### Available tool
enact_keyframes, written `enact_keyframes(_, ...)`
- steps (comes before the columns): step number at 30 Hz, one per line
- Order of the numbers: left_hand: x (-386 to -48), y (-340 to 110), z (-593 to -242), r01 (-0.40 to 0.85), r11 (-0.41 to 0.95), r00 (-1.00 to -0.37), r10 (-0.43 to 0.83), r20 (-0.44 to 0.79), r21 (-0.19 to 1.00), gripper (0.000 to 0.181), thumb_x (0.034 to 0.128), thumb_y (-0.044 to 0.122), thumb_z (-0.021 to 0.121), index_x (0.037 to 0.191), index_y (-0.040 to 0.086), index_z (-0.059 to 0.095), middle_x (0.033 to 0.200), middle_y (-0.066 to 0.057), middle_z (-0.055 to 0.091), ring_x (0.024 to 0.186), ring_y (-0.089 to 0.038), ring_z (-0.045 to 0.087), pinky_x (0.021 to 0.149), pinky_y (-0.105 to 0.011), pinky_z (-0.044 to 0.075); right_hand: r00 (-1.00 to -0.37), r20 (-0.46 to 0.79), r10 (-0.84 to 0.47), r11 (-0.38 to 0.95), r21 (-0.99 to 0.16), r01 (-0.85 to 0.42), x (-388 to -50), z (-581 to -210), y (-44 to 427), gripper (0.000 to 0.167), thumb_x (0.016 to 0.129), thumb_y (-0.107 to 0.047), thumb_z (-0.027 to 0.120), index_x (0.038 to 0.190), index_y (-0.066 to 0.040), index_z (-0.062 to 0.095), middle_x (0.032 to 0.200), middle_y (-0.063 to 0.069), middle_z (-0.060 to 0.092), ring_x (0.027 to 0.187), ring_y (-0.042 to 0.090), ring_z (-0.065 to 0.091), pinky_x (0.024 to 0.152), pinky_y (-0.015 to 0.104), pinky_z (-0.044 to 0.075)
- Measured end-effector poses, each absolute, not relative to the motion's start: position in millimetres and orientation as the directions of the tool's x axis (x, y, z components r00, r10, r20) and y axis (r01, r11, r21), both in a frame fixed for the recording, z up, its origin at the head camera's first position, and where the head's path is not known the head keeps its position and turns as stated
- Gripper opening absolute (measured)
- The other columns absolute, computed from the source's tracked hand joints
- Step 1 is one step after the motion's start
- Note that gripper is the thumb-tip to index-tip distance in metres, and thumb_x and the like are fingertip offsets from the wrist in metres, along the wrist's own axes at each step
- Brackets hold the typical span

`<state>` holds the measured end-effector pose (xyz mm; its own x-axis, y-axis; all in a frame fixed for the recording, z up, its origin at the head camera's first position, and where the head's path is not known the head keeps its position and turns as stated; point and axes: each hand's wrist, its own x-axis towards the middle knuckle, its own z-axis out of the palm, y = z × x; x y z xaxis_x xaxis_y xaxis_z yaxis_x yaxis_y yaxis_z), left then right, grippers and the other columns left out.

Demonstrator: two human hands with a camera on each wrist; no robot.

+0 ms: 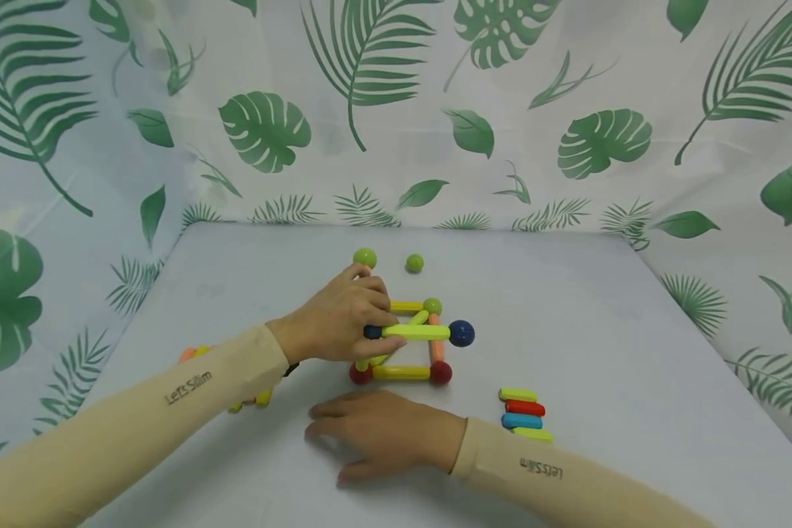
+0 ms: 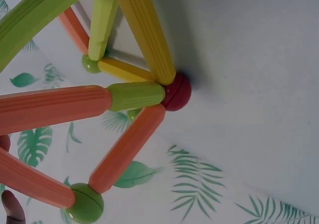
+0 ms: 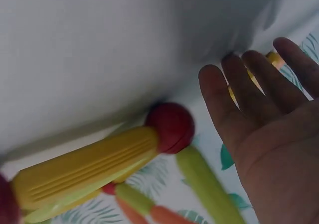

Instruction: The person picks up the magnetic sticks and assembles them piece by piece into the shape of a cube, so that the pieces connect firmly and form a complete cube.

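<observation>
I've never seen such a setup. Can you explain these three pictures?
There is no machine: a person works bare-handed. The widest picture comes from a head camera looking forward and down; the others come from cameras on each wrist. On the table are a frame of coloured sticks and balls, a loose green ball and a row of four sticks. More pieces lie partly hidden behind the left sleeve. The left hand has its grip on the frame; the right hand, fingers extended, holds nothing.

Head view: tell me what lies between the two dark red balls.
A yellow stick fills the stretch from the left red ball to the right red ball, as the head view shows.
</observation>
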<state>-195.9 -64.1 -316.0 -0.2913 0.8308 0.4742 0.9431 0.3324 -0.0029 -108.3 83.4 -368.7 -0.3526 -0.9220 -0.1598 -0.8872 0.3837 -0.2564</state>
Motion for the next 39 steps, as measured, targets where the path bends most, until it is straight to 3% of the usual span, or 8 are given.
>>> enact_keyframes(10,-212,-70,-318,0.936,0.348,-0.322,0.801,0.505,0.044,0.021,0.0897,0.036,0.077,0.092,0.015,0.083,0.084,0.005,0.068,0.099,-0.02,0.056,0.089,-0.043,0.04,-0.347,-0.155,-0.925,0.356,-0.033,-0.934,-112,-374,38,0.065,0.094,-0.052,0.067,0.149,-0.024,0.047,0.159,0.0,0.038,0.139,0.015,0.043,0.102,0.031,0.045)
enact_keyframes(15,-216,-71,-318,0.936,0.348,-0.322,0.8,0.507,0.045,0.022,0.0898,0.037,0.077,0.091,0.016,0.083,0.086,0.004,0.067,0.106,-0.022,0.054,0.095,-0.044,0.039,-0.353,-0.14,-0.925,0.348,0.056,-0.936,-114,-376,27,0.069,0.098,-0.053,0.06,0.156,-0.024,0.039,0.166,-0.001,0.022,0.146,0.019,0.033,0.109,0.032,0.039)
enact_keyframes(18,-217,-70,-319,0.936,0.348,-0.321,0.798,0.51,0.045,0.023,0.0896,0.037,0.077,0.09,0.015,0.083,0.086,0.003,0.067,0.107,-0.023,0.054,0.096,-0.045,0.039,-0.332,-0.116,-0.936,0.324,0.077,-0.943,-114,-376,24,0.05,0.101,-0.043,0.06,0.148,-0.026,0.051,0.158,-0.003,0.038,0.14,0.017,0.043,0.106,0.031,0.041)
enact_keyframes(22,-218,-70,-319,0.938,0.343,-0.318,0.798,0.512,0.048,0.023,0.0892,0.037,0.077,0.09,0.015,0.082,0.085,0.003,0.067,0.107,-0.023,0.054,0.096,-0.046,0.039,-0.248,-0.066,-0.967,0.242,0.085,-0.967,-114,-373,22,0.025,0.101,-0.025,0.062,0.126,-0.029,0.068,0.126,-0.01,0.062,0.11,0.006,0.06,0.086,0.022,0.047)
enact_keyframes(26,-218,-71,-320,0.938,0.343,-0.322,0.796,0.513,0.058,0.022,0.0889,0.037,0.078,0.09,0.015,0.083,0.085,0.003,0.067,0.106,-0.022,0.055,0.096,-0.046,0.039,-0.197,-0.034,-0.98,0.187,0.193,-0.963,-116,-374,27,0.019,0.102,-0.019,0.062,0.116,-0.025,0.072,0.117,-0.007,0.064,0.092,0.006,0.061,0.076,0.019,0.046)
enact_keyframes(33,-218,-74,-321,0.939,0.338,-0.322,0.792,0.518,0.067,0.02,0.0891,0.035,0.078,0.09,0.015,0.083,0.085,0.004,0.068,0.106,-0.022,0.055,0.096,-0.045,0.039,-0.204,0.014,-0.979,0.192,0.404,-0.894,-121,-383,40,0.013,0.101,-0.02,0.064,0.103,-0.021,0.077,0.1,-0.006,0.059,0.073,0.009,0.049,0.066,0.02,0.042)
enact_keyframes(36,-218,-74,-321,0.938,0.342,-0.322,0.792,0.519,0.06,0.02,0.0893,0.035,0.078,0.09,0.015,0.082,0.085,0.004,0.068,0.106,-0.022,0.055,0.097,-0.045,0.039,-0.21,0.003,-0.978,0.194,0.398,-0.896,-120,-382,48,0.012,0.099,-0.02,0.067,0.098,-0.023,0.079,0.096,-0.007,0.059,0.073,0.008,0.049,0.065,0.02,0.041)
enact_keyframes(39,-218,-75,-321,0.935,0.352,-0.328,0.793,0.512,0.054,0.021,0.0898,0.035,0.078,0.09,0.015,0.082,0.086,0.003,0.068,0.106,-0.022,0.055,0.097,-0.045,0.039,-0.227,-0.006,-0.974,0.216,0.276,-0.937,-116,-377,62,0.011,0.096,-0.021,0.071,0.098,-0.028,0.08,0.1,-0.009,0.062,0.078,0.007,0.054,0.067,0.019,0.042)
